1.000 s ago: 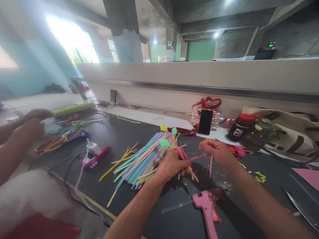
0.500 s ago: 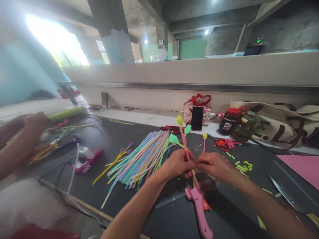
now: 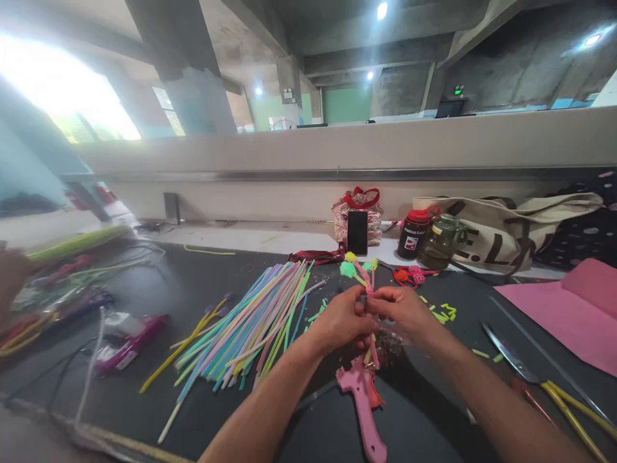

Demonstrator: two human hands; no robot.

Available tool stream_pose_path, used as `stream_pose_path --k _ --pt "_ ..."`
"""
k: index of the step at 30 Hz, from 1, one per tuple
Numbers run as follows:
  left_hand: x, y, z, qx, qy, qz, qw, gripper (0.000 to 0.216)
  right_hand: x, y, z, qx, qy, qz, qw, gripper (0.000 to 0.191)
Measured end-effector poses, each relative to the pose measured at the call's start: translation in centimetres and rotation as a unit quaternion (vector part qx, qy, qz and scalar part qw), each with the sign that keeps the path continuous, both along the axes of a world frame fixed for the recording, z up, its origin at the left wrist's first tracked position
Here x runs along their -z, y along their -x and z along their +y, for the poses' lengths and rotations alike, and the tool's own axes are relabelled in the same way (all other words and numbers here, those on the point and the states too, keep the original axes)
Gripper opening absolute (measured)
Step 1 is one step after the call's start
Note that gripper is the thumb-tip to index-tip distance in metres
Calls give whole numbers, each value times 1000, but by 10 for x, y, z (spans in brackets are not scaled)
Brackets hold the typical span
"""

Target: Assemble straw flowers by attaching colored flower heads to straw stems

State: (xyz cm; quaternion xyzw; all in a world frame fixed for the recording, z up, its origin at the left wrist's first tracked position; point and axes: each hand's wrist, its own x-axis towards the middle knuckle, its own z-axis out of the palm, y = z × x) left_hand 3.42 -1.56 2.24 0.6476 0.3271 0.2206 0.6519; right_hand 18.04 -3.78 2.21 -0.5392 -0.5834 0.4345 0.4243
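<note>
My left hand (image 3: pixel 343 317) and my right hand (image 3: pixel 405 312) meet over the black table (image 3: pixel 216 411), both pinching a small flower stem (image 3: pixel 362 275) of pink-wrapped sticks topped with green and yellow pompoms. The stem stands nearly upright between my fingers. A fan of pastel sticks (image 3: pixel 250 328) lies just left of my left hand. A pink glue gun (image 3: pixel 362 402) lies on the table directly under my hands.
A phone (image 3: pixel 357 232) leans on a red-handled bag at the back, next to a red-lidded jar (image 3: pixel 411 234) and a green jar (image 3: pixel 440 240). A canvas bag (image 3: pixel 506 231), pink paper (image 3: pixel 573 308) and scissors (image 3: pixel 535 379) are on the right. Another glue gun (image 3: pixel 123 334) and cables lie left.
My right hand has come in to join the left on the flower stem, which rose upright from the stick pile. The view has swung right; the other person's hands have slipped out at the left.
</note>
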Motion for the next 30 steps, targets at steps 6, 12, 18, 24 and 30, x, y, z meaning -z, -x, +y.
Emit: stream_pose_path --k 6,12,18,24,30 --pt "-1 1 -5 -27 4 -42 999 49 1 -11 -3 27 38 108 993 21" --pt "-4 -4 -8 -75 48 -35 995 38 2 -11 -1 28 38 125 991 23" --pt "0 -8 -8 -82 40 -36 995 41 4 -6 -7 8 58 157 986 22" --pt "4 -11 -8 -90 37 -39 994 46 10 -1 -14 -27 69 213 974 17" --pt "12 -14 -10 -96 60 -73 991 44 17 -7 -9 -24 54 228 972 20"
